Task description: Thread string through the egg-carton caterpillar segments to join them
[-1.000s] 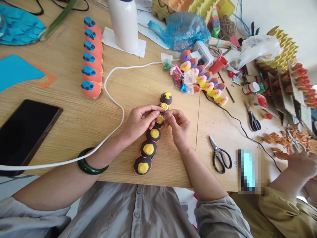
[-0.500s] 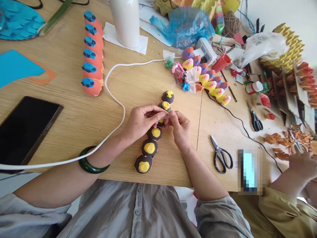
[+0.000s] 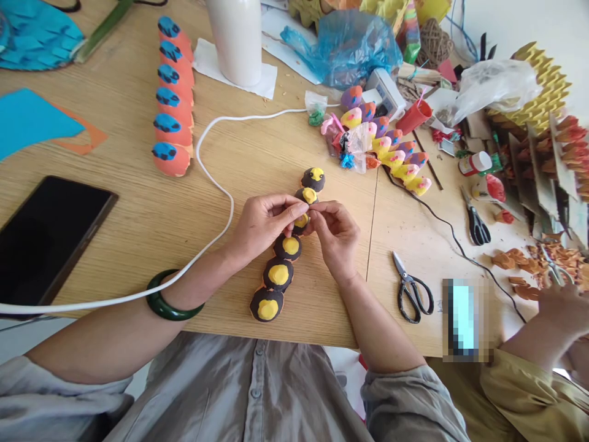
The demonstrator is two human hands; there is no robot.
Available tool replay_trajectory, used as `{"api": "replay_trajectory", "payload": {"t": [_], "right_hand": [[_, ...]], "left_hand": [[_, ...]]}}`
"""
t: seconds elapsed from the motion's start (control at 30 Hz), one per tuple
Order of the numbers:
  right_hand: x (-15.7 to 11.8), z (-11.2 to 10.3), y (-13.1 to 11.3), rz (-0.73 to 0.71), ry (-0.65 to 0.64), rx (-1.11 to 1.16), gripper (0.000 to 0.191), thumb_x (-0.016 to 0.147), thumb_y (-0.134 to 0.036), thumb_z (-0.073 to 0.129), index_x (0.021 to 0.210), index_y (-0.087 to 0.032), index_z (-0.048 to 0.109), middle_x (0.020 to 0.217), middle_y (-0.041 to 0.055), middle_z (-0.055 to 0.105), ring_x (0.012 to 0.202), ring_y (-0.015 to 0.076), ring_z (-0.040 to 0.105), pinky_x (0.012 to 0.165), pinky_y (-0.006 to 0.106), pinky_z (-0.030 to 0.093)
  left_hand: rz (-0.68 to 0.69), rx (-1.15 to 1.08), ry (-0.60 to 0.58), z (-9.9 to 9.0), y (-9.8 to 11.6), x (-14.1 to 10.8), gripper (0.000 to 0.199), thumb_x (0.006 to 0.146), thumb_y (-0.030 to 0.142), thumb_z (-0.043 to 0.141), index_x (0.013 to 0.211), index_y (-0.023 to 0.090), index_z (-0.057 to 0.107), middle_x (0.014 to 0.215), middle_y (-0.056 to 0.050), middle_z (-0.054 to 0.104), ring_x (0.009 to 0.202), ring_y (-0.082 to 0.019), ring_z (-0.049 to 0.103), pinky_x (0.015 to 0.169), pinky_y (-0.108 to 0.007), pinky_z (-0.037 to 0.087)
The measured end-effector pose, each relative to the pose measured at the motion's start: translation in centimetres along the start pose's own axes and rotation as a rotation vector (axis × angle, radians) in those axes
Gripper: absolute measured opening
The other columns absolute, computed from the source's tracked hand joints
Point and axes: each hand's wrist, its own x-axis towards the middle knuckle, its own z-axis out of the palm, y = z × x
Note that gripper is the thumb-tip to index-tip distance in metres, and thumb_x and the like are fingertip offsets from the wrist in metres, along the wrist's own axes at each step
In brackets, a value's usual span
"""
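White cable (image 3: 232,202): being looped across the wooden table (image 3: 326,301) to the left of the black-and-yellow row, with the left forearm and the green bracelet (image 3: 173,313) being crossed by it.
Left side: being taken up by a dark phone (image 3: 55,239), a blue sheet (image 3: 39,120) and a row of orange cups (image 3: 177,104) topped with blue.
Far side: being occupied by a white bottle (image 3: 237,43) set on white paper (image 3: 267,80), and by a crumpled blue bag (image 3: 343,49).
Right side: being shared by black-handled scissors (image 3: 411,291), yellow and purple cups (image 3: 389,150), and a co-worker's hand (image 3: 564,307) beside orange scraps (image 3: 510,258).
Black-and-yellow row (image 3: 288,247): being kept on the table between the two forearms, its third cup from the far end being partly covered by fingers.
Long axis: being slanted from the near table edge away from the wearer and somewhat rightward, the far end being marked by a cup with black dots on yellow.
Left hand (image 3: 267,227): being held over the row, thumb and forefinger nearly pinched; whether anything is being gripped cannot be told.
Right hand (image 3: 338,239): being brought fingertip to fingertip with the left, fingers curled; its grip cannot be told either.
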Motion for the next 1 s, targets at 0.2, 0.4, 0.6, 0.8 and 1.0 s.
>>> {"api": "replay_trajectory", "payload": {"t": [0.2, 0.4, 0.6, 0.8, 1.0], "right_hand": [[-0.02, 0.03, -0.30, 0.041, 0.006, -0.042, 0.024, 0.089, -0.047, 0.074, 0.094, -0.025, 0.067, 0.082, -0.0033, 0.067, 0.061, 0.0085, 0.063, 0.059, 0.026, 0.060], [-0.15, 0.02, -0.12, 0.033, -0.021, -0.049, 0.023, 0.089, -0.045, 0.074, 0.100, -0.025, 0.068, 0.089, -0.0027, 0.065, 0.065, 0.0082, 0.062, 0.063, 0.025, 0.062], [0.00, 0.14, -0.33, 0.015, 0.015, -0.035, 0.018, 0.090, -0.042, 0.074, 0.094, -0.025, 0.067, 0.085, -0.0033, 0.068, 0.061, 0.0078, 0.063, 0.060, 0.025, 0.060], [-0.01, 0.06, -0.08, 0.029, -0.011, -0.051, 0.020, 0.089, -0.043, 0.075, 0.096, -0.025, 0.068, 0.084, -0.0034, 0.067, 0.062, 0.0079, 0.061, 0.060, 0.025, 0.057], [0.01, -0.01, -0.14, 0.034, -0.014, -0.073, 0.022, 0.089, -0.045, 0.074, 0.093, -0.025, 0.068, 0.084, -0.0031, 0.067, 0.063, 0.0085, 0.062, 0.061, 0.025, 0.058]], "left_hand": [[0.002, 0.024, -0.010, -0.03, 0.12, 0.01, 0.027, 0.085, 0.043, 0.076, 0.086, 0.016, 0.077, 0.062, 0.001, 0.064, 0.053, -0.010, 0.055, 0.053, -0.022, 0.044], [0.017, 0.036, 0.014, -0.12, -0.10, 0.07, 0.027, 0.087, 0.044, 0.075, 0.086, 0.016, 0.076, 0.062, 0.002, 0.062, 0.054, -0.010, 0.055, 0.054, -0.021, 0.045], [0.008, -0.002, 0.004, -0.08, -0.22, 0.01, 0.036, 0.091, 0.049, 0.070, 0.076, 0.016, 0.072, 0.060, 0.002, 0.058, 0.053, -0.010, 0.053, 0.054, -0.022, 0.044], [0.006, 0.054, 0.008, -0.08, 0.17, 0.15, 0.027, 0.084, 0.044, 0.076, 0.081, 0.017, 0.074, 0.060, 0.003, 0.061, 0.052, -0.009, 0.051, 0.051, -0.021, 0.041], [-0.003, 0.062, 0.005, -0.08, 0.22, 0.12, 0.029, 0.087, 0.045, 0.073, 0.078, 0.017, 0.073, 0.058, 0.003, 0.058, 0.052, -0.010, 0.051, 0.051, -0.021, 0.041]]}}
